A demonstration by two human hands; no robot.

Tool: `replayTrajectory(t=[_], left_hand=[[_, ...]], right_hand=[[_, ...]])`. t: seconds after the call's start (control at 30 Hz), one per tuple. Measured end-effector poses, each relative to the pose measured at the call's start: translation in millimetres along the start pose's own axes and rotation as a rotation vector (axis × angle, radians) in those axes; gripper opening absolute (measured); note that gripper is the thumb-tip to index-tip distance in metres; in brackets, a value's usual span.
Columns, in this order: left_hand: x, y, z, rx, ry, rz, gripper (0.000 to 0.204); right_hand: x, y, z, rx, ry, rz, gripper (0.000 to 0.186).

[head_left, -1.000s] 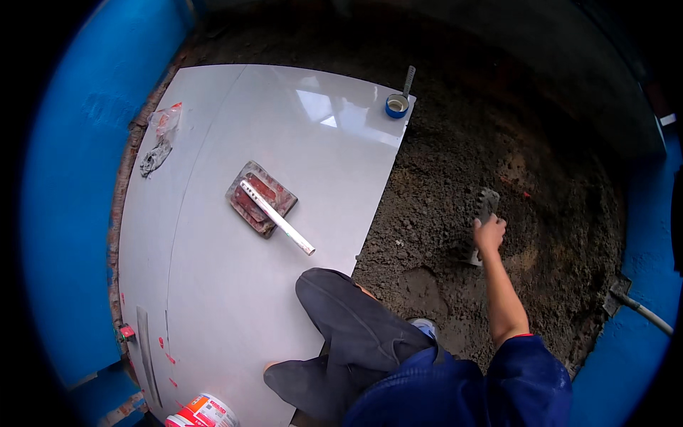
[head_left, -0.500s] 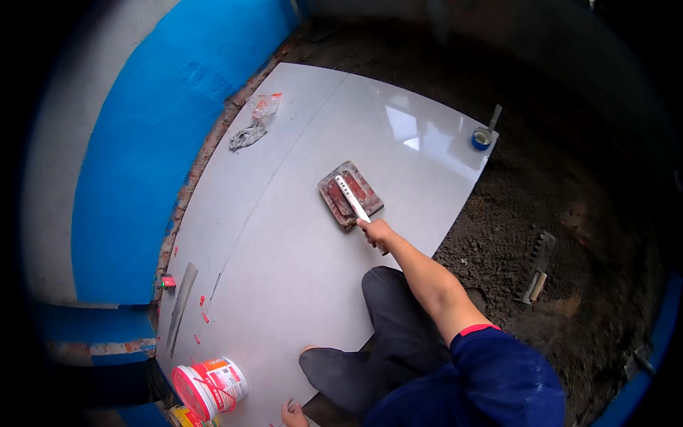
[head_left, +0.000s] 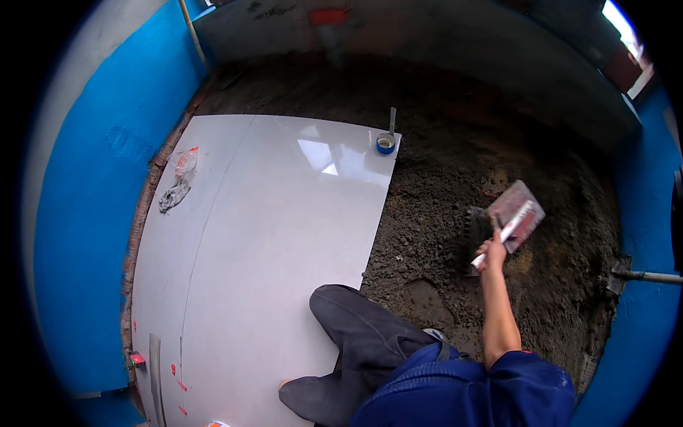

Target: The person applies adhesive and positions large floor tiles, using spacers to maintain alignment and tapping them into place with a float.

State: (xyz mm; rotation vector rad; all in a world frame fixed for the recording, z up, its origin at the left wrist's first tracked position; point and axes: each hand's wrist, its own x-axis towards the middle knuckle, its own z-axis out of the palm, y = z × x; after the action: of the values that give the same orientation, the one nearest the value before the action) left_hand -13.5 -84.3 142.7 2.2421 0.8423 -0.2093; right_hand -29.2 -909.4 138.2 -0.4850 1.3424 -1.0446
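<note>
My right hand (head_left: 491, 255) grips the white handle of a tiling mallet (head_left: 525, 206) with a flat, square, reddish head. It is slightly blurred and held over the dark mortar bed to the right of the large pale tiles (head_left: 284, 235). Partly hidden behind the hand and mallet, a notched trowel (head_left: 475, 222) lies on the mortar (head_left: 420, 213). My left hand is out of the picture. I am kneeling, my dark trouser leg (head_left: 313, 398) over the tile.
At the tiles' far right corner sits a blue-rimmed roll (head_left: 385, 144) with a metal strip. A plastic bag (head_left: 186, 162) and grey crumpled rag (head_left: 173, 196) lie left. A long metal strip (head_left: 156, 377) is lower left. A long-handled tool (head_left: 644, 276) leans at the right blue wall.
My right hand has carried the mallet from above the tile to the right, over the mortar. My view has swung right. My left hand and most of the bucket have left the picture.
</note>
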Motion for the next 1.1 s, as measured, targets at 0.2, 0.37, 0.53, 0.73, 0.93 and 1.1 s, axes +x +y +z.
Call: replayTrajectory(t=[0.2,0.37,0.53,0.73,0.93,1.1], left_hand=[[3,-14,12,-0.18,-0.005,-0.24,0.02],[-11,26,3,0.09,0.074,-0.123,0.027],[-15,87,-8,0.109,0.083,-0.016,0.042],[68,137,9,0.059,0.016,0.202,0.037],[115,165,-8,0.078,-0.045,0.45,0.035],[105,105,-37,0.081,0.076,0.148,0.036]], right_hand=[[23,-26,9,0.099,0.31,-0.262,0.035],[-57,121,105,-0.237,0.081,-0.062,0.031],[-66,202,126,-0.651,-0.376,0.154,0.022],[-50,160,102,-0.753,-0.468,0.199,0.024],[-37,109,53,-0.512,-0.328,0.178,0.025],[23,48,2,-0.253,-0.09,0.013,0.028]])
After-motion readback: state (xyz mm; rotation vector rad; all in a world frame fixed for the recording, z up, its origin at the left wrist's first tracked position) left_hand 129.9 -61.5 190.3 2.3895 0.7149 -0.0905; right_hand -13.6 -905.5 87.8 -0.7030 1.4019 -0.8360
